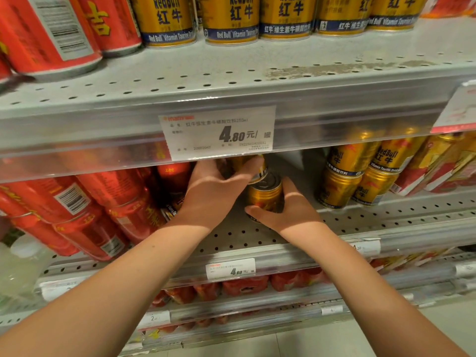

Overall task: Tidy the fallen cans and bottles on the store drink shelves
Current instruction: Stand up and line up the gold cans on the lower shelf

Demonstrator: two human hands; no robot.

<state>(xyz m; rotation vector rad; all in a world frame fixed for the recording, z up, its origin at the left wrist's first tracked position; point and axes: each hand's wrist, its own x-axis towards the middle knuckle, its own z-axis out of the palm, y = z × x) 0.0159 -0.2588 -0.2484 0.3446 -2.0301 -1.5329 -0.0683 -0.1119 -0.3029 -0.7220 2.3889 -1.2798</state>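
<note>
The grey perforated shelf (257,235) carries the drinks, with a second shelf (231,73) above it holding a row of upright gold cans (231,19) and red cans (51,34). On the lower shelf, a stack of red cans (85,210) lies tilted to the left of the left hand's grip, and two-high stacks of gold cans (360,173) stand to the right of the right hand's grip, with red and gold cartons (443,163) beyond them. A white price tag (219,134) reading 4.80 hangs from the upper shelf edge, just above both grips. The left hand (213,191) is closed around a gold can (257,167) whose top is hidden behind the tag; it sits above and behind the other held can. The right hand (288,210) wraps a lower gold can (265,194), upright on the shelf, thumb across its front and fingers behind. A small dark can (171,210) lies just left of the left wrist.
</note>
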